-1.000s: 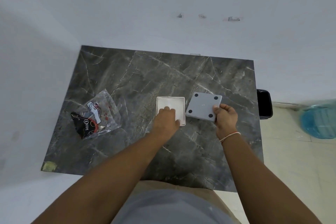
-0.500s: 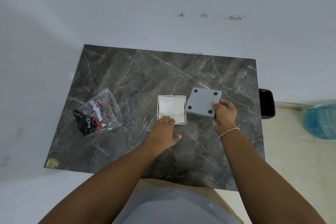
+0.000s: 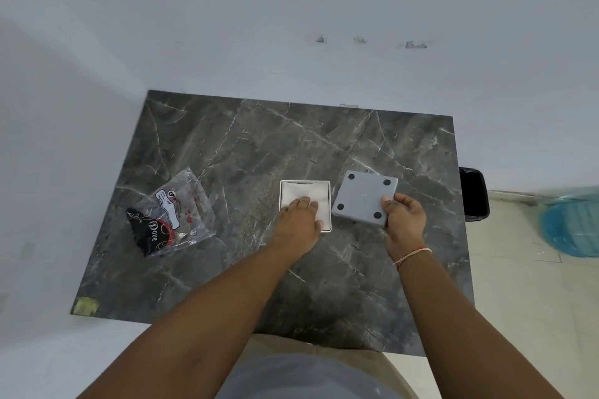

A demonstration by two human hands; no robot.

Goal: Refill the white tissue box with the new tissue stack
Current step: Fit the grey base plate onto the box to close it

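The white tissue box (image 3: 326,187) stands open side up in the middle of the dark marble table (image 3: 246,146). A white tissue stack (image 3: 299,192) lies inside it. My left hand (image 3: 299,220) rests flat on the tissues, fingers together, covering the box's near half. My right hand (image 3: 405,217) grips the near right corner of the grey square base plate (image 3: 363,197), which has black pads at its corners. The plate is tilted and sits just right of the box.
An empty clear plastic wrapper (image 3: 171,214) with a black and red label lies on the table's left side. A black bin (image 3: 474,194) stands beyond the right edge. A blue water bottle (image 3: 573,223) is on the floor at far right. White walls surround the table.
My left hand drew back to the box's near edge, then moved forward and now presses on the tissues inside. The grey plate stays in my right hand, barely shifted.
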